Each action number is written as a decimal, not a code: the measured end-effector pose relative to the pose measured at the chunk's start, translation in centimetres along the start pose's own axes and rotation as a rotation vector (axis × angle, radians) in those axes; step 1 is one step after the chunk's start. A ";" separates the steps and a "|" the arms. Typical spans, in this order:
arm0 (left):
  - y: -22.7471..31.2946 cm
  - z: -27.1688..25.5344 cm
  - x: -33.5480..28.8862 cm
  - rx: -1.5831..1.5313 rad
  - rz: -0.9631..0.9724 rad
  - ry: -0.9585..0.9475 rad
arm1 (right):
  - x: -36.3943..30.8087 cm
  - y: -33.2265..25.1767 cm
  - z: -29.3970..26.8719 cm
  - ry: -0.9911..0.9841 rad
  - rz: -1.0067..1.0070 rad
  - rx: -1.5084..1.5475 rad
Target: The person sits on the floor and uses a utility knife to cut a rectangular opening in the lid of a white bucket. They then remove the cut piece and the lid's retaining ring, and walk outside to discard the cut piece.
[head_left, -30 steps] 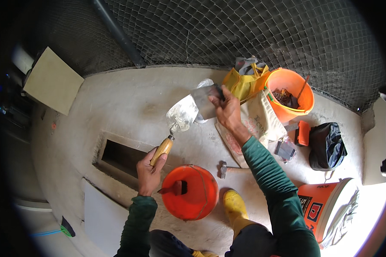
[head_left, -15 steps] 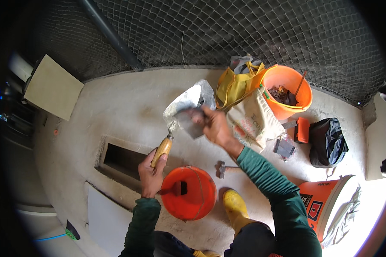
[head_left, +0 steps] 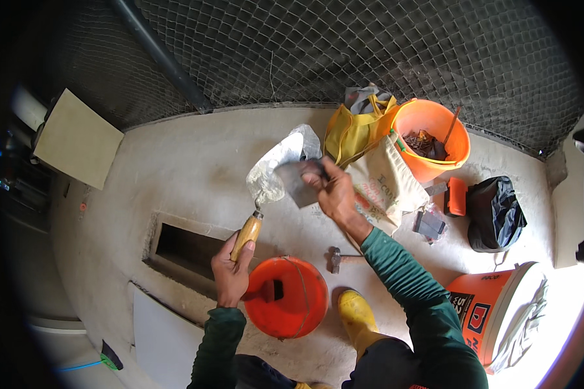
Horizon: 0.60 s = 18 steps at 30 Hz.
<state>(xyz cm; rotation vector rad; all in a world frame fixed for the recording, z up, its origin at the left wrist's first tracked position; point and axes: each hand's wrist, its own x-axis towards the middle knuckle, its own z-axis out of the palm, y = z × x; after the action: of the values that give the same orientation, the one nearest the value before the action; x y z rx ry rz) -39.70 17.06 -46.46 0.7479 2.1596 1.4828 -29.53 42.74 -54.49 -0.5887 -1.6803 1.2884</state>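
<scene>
Concrete floor, trowel between fingers.

hammer right of bucket

Orange bucket, yellow boot, dark green sleeves, grey-bladed trowel with tan wooden handle, yellow bag, black bag

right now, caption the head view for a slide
Left hand holds a trowel; right hand presses a flat scraper on its blade.
</scene>
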 end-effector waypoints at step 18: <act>0.1 -0.8 -0.9 0.122 0.113 -0.077 | 4.6 -4.8 -1.5 -0.295 -0.164 -0.296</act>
<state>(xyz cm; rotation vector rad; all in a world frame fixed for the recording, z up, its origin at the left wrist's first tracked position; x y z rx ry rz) -39.47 15.92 -46.02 0.9679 2.1976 1.3615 -29.71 45.54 -48.24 -0.4334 -2.1398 1.0534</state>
